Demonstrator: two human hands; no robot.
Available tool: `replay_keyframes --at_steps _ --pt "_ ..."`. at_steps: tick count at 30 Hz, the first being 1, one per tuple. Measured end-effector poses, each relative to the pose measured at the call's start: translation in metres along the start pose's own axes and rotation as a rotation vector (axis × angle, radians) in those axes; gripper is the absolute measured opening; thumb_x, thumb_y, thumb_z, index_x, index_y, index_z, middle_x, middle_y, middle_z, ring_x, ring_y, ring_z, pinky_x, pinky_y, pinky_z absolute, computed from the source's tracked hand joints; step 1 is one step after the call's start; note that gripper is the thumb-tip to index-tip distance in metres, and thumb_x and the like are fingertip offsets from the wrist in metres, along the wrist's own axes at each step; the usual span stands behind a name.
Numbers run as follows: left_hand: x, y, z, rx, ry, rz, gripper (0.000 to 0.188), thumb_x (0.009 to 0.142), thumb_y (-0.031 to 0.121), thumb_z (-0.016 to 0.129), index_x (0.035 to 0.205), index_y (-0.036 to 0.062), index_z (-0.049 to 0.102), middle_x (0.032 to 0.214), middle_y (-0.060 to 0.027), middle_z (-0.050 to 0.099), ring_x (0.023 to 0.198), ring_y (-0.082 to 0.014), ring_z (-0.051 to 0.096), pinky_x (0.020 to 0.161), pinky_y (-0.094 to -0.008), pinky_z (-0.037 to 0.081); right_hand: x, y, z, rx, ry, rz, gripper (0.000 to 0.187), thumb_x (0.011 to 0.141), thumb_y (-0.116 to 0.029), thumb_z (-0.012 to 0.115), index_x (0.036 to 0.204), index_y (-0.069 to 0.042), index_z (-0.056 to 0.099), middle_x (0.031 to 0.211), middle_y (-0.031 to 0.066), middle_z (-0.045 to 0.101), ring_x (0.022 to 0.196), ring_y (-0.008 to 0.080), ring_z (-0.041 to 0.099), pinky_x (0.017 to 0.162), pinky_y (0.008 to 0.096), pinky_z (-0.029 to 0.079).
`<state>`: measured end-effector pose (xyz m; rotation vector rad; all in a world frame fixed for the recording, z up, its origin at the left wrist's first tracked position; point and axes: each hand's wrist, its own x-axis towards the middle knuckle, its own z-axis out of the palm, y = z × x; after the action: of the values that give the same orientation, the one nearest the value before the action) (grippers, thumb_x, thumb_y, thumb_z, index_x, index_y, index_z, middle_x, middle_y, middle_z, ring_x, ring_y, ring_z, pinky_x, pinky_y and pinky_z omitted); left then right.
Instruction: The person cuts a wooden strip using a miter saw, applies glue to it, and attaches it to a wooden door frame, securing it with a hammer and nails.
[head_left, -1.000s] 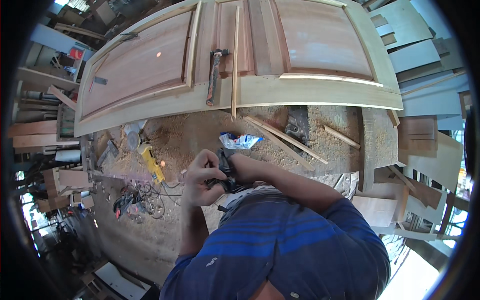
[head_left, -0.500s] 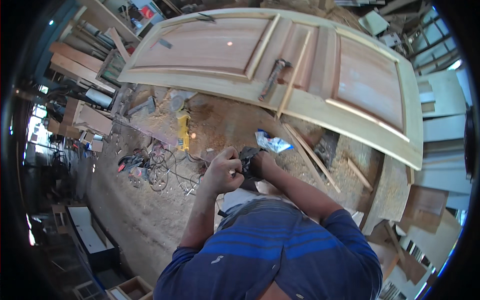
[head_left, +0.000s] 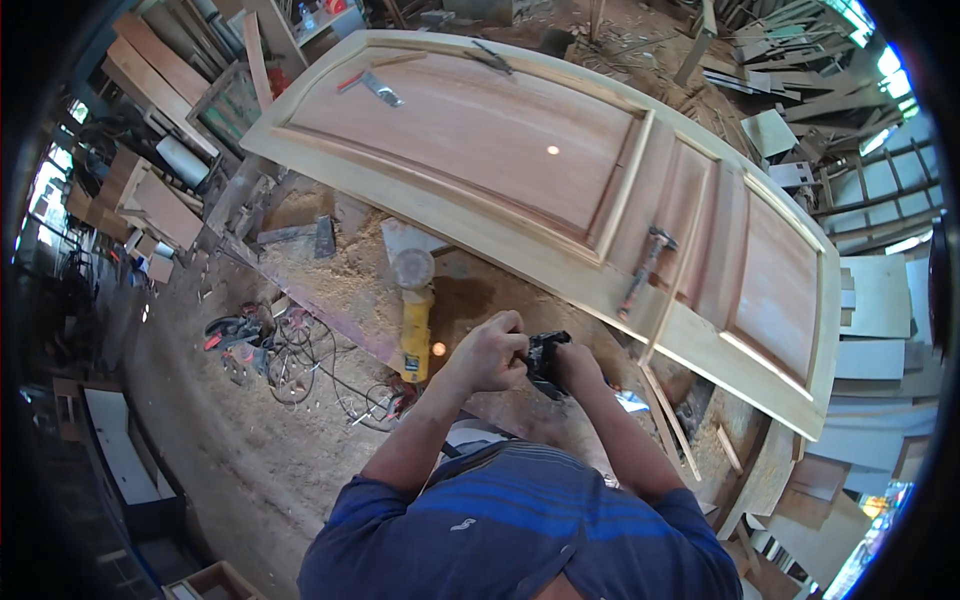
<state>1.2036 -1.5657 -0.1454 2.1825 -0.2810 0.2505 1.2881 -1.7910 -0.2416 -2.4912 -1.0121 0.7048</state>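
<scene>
My left hand (head_left: 495,352) is closed, its fingers curled against a dark, crumpled-looking black thing (head_left: 545,360) in front of my chest. On the other side of that thing is my right hand (head_left: 580,372), gripping it with fingers partly hidden. Its exact kind I cannot make out. Just beyond my left forearm a yellow angle grinder (head_left: 416,335) lies on the sawdust-covered bench. Farther off, a large panelled wooden door (head_left: 480,125) lies flat, with a hammer (head_left: 648,272) and a thin wood strip (head_left: 682,265) resting on it.
Tangled cords (head_left: 305,355) and a red-and-black power tool (head_left: 240,335) lie at the left. Loose wood strips (head_left: 672,420) and a partly hidden blue-and-white packet (head_left: 630,402) are by my right forearm. A small clear packet (head_left: 382,90) sits on the door. Boards lean at the right.
The view has turned, so the door appears more slanted. My hands now appear farther right, still together around the black thing. My right forearm now partly covers the blue-and-white packet.
</scene>
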Motion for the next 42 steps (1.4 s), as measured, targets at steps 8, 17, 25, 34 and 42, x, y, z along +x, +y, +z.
replay_keyframes --at_steps 8,17,25,34,42 --pt "0.041 -0.078 -0.044 -0.218 -0.242 -0.018 0.028 0.075 0.007 0.073 0.104 0.0058 0.072 0.107 -0.0133 0.064 0.103 -0.0362 0.069 0.091 -0.0442 0.058 0.006 -0.018 -0.002 0.486 0.260 0.276 0.027 0.087 0.001 0.073 0.112 -0.003 0.081 0.088 0.0143 0.081 0.083 0.0236 0.079 0.077 0.0372 0.062" --pt "0.087 -0.126 -0.093 -0.345 -0.219 -0.240 0.034 0.083 0.010 0.072 0.117 0.0041 0.075 0.107 -0.0108 0.072 0.097 -0.0220 0.072 0.086 -0.0356 0.059 0.040 -0.035 -0.116 0.836 0.593 0.432 0.015 0.094 -0.003 0.081 0.107 0.004 0.078 0.098 0.0112 0.081 0.091 0.0148 0.077 0.084 0.0284 0.061" --pt "0.129 -0.180 -0.115 -0.276 -0.083 -0.152 0.024 0.093 0.009 0.073 0.115 0.0005 0.076 0.102 -0.0120 0.076 0.096 -0.0204 0.073 0.091 -0.0347 0.057 0.111 0.001 -0.076 0.739 0.691 0.477 0.016 0.097 -0.006 0.080 0.111 0.000 0.079 0.102 0.0092 0.082 0.095 0.0151 0.077 0.086 0.0299 0.061" --pt "0.266 -0.255 -0.150 -0.144 0.025 -0.270 0.021 0.096 0.014 0.077 0.111 -0.0010 0.076 0.099 -0.0130 0.079 0.092 -0.0200 0.075 0.085 -0.0349 0.059 0.116 0.004 -0.055 0.425 0.967 0.407 0.012 0.088 -0.005 0.083 0.100 -0.005 0.079 0.092 0.0110 0.076 0.083 0.0220 0.075 0.077 0.0352 0.061" --pt "0.426 -0.427 -0.134 0.360 0.385 -0.096 0.036 0.091 0.017 0.075 0.123 0.0020 0.070 0.119 -0.0230 0.073 0.107 -0.0413 0.072 0.095 -0.0490 0.059 0.124 0.009 -0.062 0.141 0.979 0.148 0.022 0.081 0.000 0.078 0.101 -0.006 0.071 0.093 0.0117 0.074 0.085 0.0356 0.071 0.080 0.0454 0.059"
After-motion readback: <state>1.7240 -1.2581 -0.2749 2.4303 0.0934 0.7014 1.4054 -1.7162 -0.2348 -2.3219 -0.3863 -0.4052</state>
